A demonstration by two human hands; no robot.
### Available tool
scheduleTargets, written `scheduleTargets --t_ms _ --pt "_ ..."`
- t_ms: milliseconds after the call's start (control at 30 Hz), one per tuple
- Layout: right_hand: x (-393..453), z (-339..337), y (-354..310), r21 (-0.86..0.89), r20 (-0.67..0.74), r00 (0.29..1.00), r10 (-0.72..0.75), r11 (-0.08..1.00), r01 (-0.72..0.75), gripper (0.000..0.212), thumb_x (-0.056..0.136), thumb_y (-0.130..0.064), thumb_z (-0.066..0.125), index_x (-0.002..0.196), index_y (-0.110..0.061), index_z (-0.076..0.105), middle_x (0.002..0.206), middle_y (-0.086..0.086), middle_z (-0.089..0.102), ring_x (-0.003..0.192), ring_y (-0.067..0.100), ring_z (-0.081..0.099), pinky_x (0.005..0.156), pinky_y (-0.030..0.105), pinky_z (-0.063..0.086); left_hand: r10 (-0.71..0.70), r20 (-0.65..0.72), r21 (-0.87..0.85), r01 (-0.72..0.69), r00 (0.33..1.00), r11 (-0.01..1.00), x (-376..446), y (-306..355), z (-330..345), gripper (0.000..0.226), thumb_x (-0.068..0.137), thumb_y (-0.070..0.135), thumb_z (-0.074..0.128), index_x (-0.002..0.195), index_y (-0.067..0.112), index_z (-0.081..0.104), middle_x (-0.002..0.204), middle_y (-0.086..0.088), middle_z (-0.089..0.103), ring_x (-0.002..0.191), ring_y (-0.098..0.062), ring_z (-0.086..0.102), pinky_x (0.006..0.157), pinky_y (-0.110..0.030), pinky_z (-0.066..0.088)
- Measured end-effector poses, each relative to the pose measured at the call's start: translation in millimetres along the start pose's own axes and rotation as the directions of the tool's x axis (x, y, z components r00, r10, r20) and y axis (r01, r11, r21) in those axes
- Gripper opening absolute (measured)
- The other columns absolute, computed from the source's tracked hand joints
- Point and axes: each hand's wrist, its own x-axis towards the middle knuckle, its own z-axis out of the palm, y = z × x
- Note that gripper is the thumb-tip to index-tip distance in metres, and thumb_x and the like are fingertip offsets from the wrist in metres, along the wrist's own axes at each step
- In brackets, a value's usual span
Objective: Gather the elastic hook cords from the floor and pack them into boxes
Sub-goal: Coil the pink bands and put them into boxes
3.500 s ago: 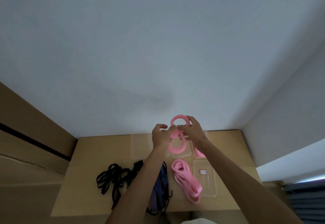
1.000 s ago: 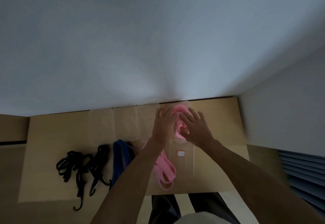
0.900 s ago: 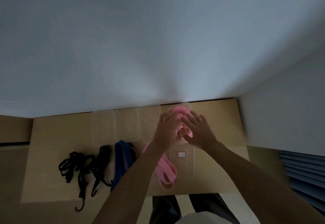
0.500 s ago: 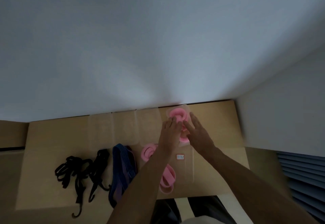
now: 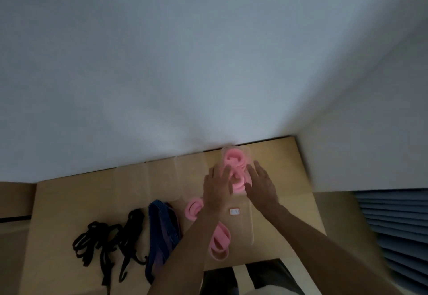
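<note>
A plain white wall (image 5: 185,63) fills most of the view, dim and greyish, meeting a second wall (image 5: 370,132) at the right. Below lies light wooden floor (image 5: 69,202). Grey-blue slatted blinds (image 5: 393,225) show at far right.

A single head-worn wide-angle camera looks forward and steeply down from close above a cardboard sheet (image 5: 69,202), wall filling the upper frame. Both forearms enter from 6 o'clock; the left hand (image 5: 216,189) and right hand (image 5: 261,186) sit just below centre.
</note>
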Motion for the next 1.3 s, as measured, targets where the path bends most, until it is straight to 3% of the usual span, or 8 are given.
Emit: scheduleTargets --t_ms 133,267,400,567,833,967,1167,1300 --pt "-22 0 -11 -0.009 -0.083 0.979 0.188 0.982 -0.19 0.05 0.096 -0.015 0.055 0.145 -0.015 0.043 0.15 0.013 0.039 0.126 0.032 0.051 0.1 0.038 0.044 -0.26 0.097 -0.136 0.272 0.961 0.953 -37 -2 -10 0.014 0.092 0.014 0.064 0.106 0.014 0.065 0.098 0.0 0.063 0.079 -0.011 0.057 0.066 -0.02 0.048" --pt "-55 19 -17 0.079 -0.13 0.94 0.316 0.948 -0.308 0.048 0.087 -0.001 0.055 0.134 -0.012 0.054 0.128 0.017 0.055 0.107 0.034 0.06 0.084 0.036 0.049 -0.111 0.28 -0.135 0.154 0.954 0.979 -71 -17 -8 0.014 0.098 0.016 0.054 0.102 0.009 0.066 0.092 -0.003 0.068 0.081 -0.016 0.062 0.074 -0.021 0.045" --pt "-81 39 -15 0.366 -0.039 0.825 0.563 0.777 -0.513 0.042 0.083 -0.005 0.061 0.125 -0.006 0.063 0.121 0.02 0.066 0.11 0.035 0.063 0.086 0.033 0.05 -0.158 0.433 -0.147 0.243 0.887 0.959 -86 -15 -8 0.016 0.098 0.019 0.053 0.102 0.01 0.066 0.096 -0.003 0.071 0.081 -0.015 0.064 0.074 -0.026 0.051" --pt "-102 58 -8 0.359 0.077 0.801 0.593 0.733 -0.577 0.038 0.085 -0.012 0.062 0.123 -0.009 0.063 0.121 0.014 0.067 0.107 0.03 0.062 0.081 0.027 0.047 -0.234 0.58 -0.052 0.322 0.78 0.945 -102 -10 7 0.013 0.097 0.024 0.055 0.093 0.012 0.06 0.076 0.002 0.055 0.059 -0.011 0.046 0.057 -0.02 0.04" --pt "-106 71 9 0.397 0.151 0.778 0.609 0.684 -0.612 0.042 0.084 -0.012 0.063 0.126 -0.009 0.062 0.122 0.013 0.065 0.106 0.028 0.061 0.076 0.025 0.044 -0.447 0.426 -0.059 0.518 0.787 0.854 -102 3 31 0.019 0.093 0.019 0.058 0.075 0.014 0.056 0.065 -0.001 0.056 0.054 -0.015 0.051 0.054 -0.027 0.046" --pt "-107 74 18 0.456 0.155 0.775 0.613 0.651 -0.607 0.038 0.082 -0.013 0.065 0.12 -0.01 0.065 0.11 0.009 0.066 0.088 0.02 0.053 0.074 0.026 0.045 -0.481 0.433 -0.091 0.568 0.762 0.818 -94 17 37 0.018 0.094 0.025 0.058 0.089 0.009 0.063 0.075 -0.005 0.063 0.064 -0.019 0.059 0.055 -0.027 0.043" --pt "-113 74 44 0.486 0.203 0.725 0.658 0.575 -0.658 0.037 0.082 -0.012 0.063 0.119 -0.007 0.064 0.116 0.014 0.065 0.095 0.026 0.059 0.074 0.028 0.046 -0.577 0.509 -0.196 0.738 0.64 0.646 -90 31 47 0.028 0.091 0.024 0.055 0.105 0.001 0.064 0.089 -0.018 0.065 0.08 -0.029 0.065 0.06 -0.029 0.038" --pt "-112 66 60 0.545 0.155 0.645 0.748 0.48 -0.687 0.022 0.082 -0.008 0.062 0.103 -0.001 0.067 0.101 0.016 0.065 0.087 0.03 0.06 0.069 0.029 0.046 -0.589 0.486 -0.123 0.718 0.646 0.685 -88 46 54 0.026 0.093 0.025 0.053 0.109 0.005 0.059 0.106 -0.012 0.066 0.091 -0.027 0.063 0.068 -0.031 0.044"
